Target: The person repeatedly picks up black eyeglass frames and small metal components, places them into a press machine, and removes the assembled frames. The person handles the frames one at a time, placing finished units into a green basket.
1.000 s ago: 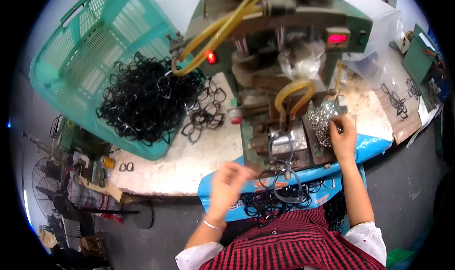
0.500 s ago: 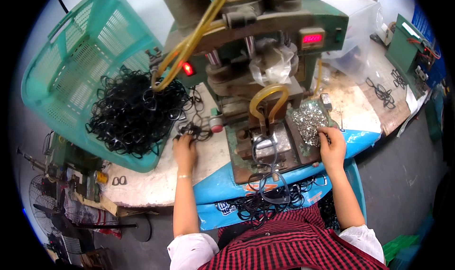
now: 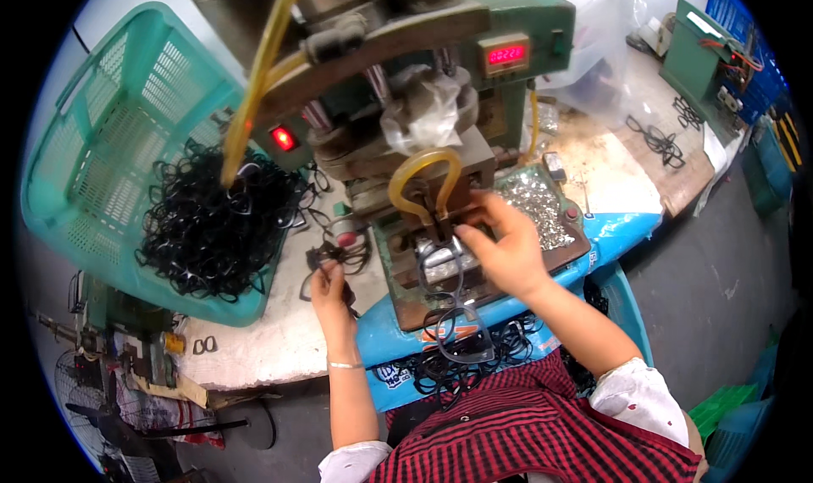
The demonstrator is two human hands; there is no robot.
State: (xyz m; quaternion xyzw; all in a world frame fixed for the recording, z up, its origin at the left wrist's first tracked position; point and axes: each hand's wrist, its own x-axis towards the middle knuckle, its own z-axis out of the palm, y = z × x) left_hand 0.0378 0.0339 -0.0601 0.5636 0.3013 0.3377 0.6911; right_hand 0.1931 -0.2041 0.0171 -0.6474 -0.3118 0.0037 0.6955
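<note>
My left hand (image 3: 333, 303) is closed, its fingertips pinching a black eyeglass frame (image 3: 345, 291) beside a small tangle of black frames (image 3: 349, 250) on the bench. My right hand (image 3: 518, 250) is at the tooling of a green bench press (image 3: 529, 30), thumb and fingers curled toward each other just below a looped yellow tube (image 3: 426, 163). Anything small between those fingertips is hidden. Another black eyeglass frame (image 3: 471, 339) sits with one end at the press's metal fixture (image 3: 439, 264), its other rim hanging toward me over the front edge.
A green plastic basket (image 3: 102, 102) with a heap of black frames (image 3: 216, 229) leans on the left. Small shiny metal parts (image 3: 538, 203) lie on the press's right side. More black frames lie on blue plastic sheeting (image 3: 381, 330) in front, and others (image 3: 660, 142) lie far right.
My right hand has gone left from the shiny metal parts to the press tooling. My left hand has drawn slightly back with a black frame in its fingers. The whole view has shifted.
</note>
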